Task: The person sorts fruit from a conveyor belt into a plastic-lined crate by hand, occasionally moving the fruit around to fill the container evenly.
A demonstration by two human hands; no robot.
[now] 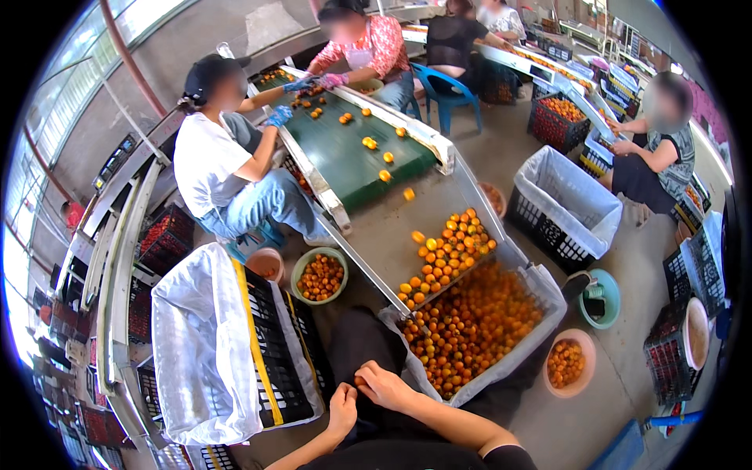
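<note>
My right hand [385,385] is over my lap, its fingers curled around a small orange-red thing [359,381], apparently a cherry tomato. Close by on its left, my left hand [342,408] has its fingertips pinched together; whatever may be between them is hidden. In front of my knees, a crate lined with a white plastic sheet [549,288] holds a heap of orange cherry tomatoes [452,352]. More tomatoes [449,252] lie on the metal chute [376,235] above it. A green conveyor belt [352,153] leads down to this chute, with scattered tomatoes on it.
At my left stands a lined black crate [202,352], near a green bowl [294,270] of tomatoes. On the right are another lined crate [564,194], a teal bucket [611,299] and a pink bowl [587,346] of tomatoes. Two gloved people sit at the belt; others work farther back.
</note>
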